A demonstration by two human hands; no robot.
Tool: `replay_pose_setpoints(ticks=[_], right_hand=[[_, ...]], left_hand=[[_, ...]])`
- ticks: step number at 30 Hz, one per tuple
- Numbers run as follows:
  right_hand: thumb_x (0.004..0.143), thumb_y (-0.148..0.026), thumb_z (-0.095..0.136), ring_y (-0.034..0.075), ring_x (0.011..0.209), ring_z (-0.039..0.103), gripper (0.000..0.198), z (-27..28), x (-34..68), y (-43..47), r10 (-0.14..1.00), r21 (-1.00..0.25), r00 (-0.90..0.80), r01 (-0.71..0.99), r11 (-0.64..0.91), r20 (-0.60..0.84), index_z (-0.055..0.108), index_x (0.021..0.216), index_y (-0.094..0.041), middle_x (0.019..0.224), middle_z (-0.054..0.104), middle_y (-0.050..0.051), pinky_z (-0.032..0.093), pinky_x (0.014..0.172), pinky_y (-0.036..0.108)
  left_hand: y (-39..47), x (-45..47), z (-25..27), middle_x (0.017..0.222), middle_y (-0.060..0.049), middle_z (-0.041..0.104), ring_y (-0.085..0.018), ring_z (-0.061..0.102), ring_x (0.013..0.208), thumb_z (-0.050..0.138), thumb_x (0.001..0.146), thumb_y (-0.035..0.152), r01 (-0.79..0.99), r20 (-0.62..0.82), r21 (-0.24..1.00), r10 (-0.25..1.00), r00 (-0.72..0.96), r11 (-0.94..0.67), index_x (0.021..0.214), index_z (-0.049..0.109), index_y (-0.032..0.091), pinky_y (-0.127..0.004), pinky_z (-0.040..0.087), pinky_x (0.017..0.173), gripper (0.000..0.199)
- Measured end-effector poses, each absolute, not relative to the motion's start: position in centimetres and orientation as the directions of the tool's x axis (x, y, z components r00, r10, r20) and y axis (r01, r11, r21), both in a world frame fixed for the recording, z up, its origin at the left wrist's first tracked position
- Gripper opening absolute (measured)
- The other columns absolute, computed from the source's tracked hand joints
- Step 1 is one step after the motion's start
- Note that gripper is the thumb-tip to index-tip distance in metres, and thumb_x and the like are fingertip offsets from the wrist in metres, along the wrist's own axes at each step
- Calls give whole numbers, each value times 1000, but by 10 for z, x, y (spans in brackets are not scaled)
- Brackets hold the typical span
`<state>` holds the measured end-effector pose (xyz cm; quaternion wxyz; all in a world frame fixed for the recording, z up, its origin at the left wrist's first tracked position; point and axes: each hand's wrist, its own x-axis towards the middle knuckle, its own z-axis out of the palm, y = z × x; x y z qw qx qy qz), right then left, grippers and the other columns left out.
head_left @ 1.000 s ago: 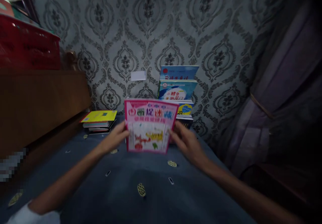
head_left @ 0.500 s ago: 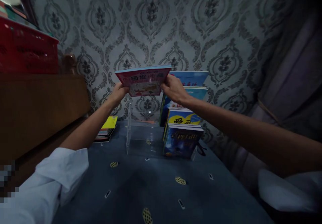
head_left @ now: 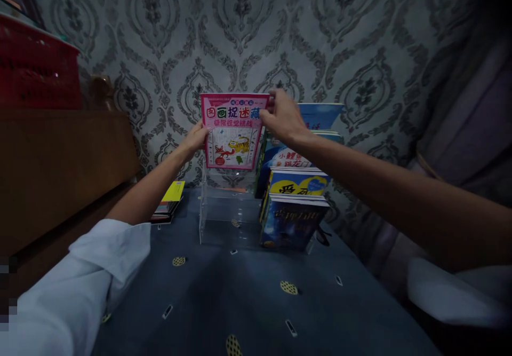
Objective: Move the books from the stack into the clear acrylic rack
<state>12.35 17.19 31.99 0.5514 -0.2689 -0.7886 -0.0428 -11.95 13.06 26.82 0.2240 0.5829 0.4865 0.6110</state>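
A pink picture book (head_left: 232, 132) stands upright, its cover facing me, at the top left tier of a clear tiered book rack (head_left: 224, 209). My left hand (head_left: 197, 136) grips the book's left edge. Closed on its upper right edge is my right hand (head_left: 283, 115). Whether the book's lower edge rests on the rack I cannot tell. Right of it, the rack bears blue picture books (head_left: 320, 116), a yellow and blue book (head_left: 294, 184) and, lowest in front, dark blue books (head_left: 294, 222). My right hand and forearm cover part of the blue ones.
A stack of books with a yellow top one (head_left: 175, 191) lies left of the rack. At the left, a red basket (head_left: 38, 70) sits on a wooden cabinet (head_left: 64, 169). Dark glasses (head_left: 323, 236) lie right of the rack on the patterned blue cloth (head_left: 224, 302). A curtain (head_left: 444, 148) hangs at the right.
The pink book has tipped from nearly flat to upright, so its cover now faces me, and it sits lower over the rack. Both hands have kept their hold. The view has shifted slightly.
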Motion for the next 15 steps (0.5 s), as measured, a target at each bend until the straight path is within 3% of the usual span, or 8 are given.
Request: replay_pose_setpoints(ticks=[3,5,8,12,15], right_hand=[[84,-14,58,30,116,62,45,326,129,153,370,-245,-133,543,803,919,49,128,-11,129,60,21,47,104,54],[85,-12,57,28,116,62,49,319,134,131,308,-201,-129,516,833,943,47,132,-12,133,58,21,50,103,51],[90,-14,52,26,117,62,47,289,139,93,193,-94,-237,374,923,952,46,136,-16,132,61,18,59,87,42],[92,-9,48,26,118,63,43,228,141,51,55,47,-453,209,977,890,53,134,-20,125,67,13,56,98,48],[93,-6,46,25,123,62,42,185,139,31,32,39,-595,106,994,803,58,131,-21,131,65,13,55,102,47]], left_hand=[[145,-116,262,75,-1,65,-21,65,72,59,69,26,268,422,893,878,-227,-361,99,63,20,-39,54,77,31],[152,-113,257,72,-1,63,-21,64,69,59,69,28,258,401,903,890,-218,-344,95,63,19,-39,53,76,28],[156,-112,250,74,-1,66,-20,63,69,60,69,29,247,407,901,893,-192,-358,95,63,19,-37,53,76,28],[154,-111,245,78,-1,69,-20,64,74,60,66,25,240,425,892,892,-157,-383,104,64,21,-37,53,78,38],[151,-110,241,87,-2,71,-23,65,84,58,64,21,239,462,873,877,-129,-425,110,63,21,-40,53,85,46]])
